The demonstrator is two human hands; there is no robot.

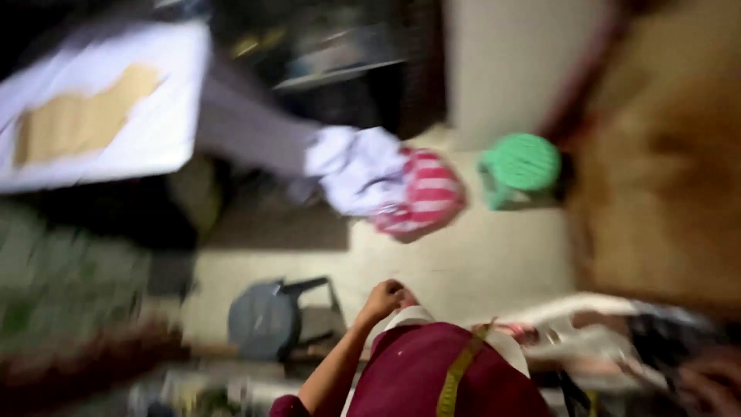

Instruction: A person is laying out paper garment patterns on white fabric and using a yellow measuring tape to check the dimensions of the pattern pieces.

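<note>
The view is heavily blurred. A bundle of white cloth (355, 170) and red-and-white striped cloth (426, 197) hangs off a pale sloping surface at the centre. Below it stands another person in a maroon garment (421, 374) with a yellow tape measure (457, 371) over the shoulder, their fist (386, 296) raised. A brownish smear in the lower right corner may be my right hand (712, 380), lying by white fabric (587, 332); its fingers cannot be made out. My left hand does not show; a dark red streak (85, 363) at lower left may be an arm.
A green plastic stool (521, 164) and a grey stool (266, 316) stand on the pale floor. A white board with a brown patch (93, 116) fills the upper left. A brown wooden surface (664, 170) takes up the right side, and dark shelves are at the top.
</note>
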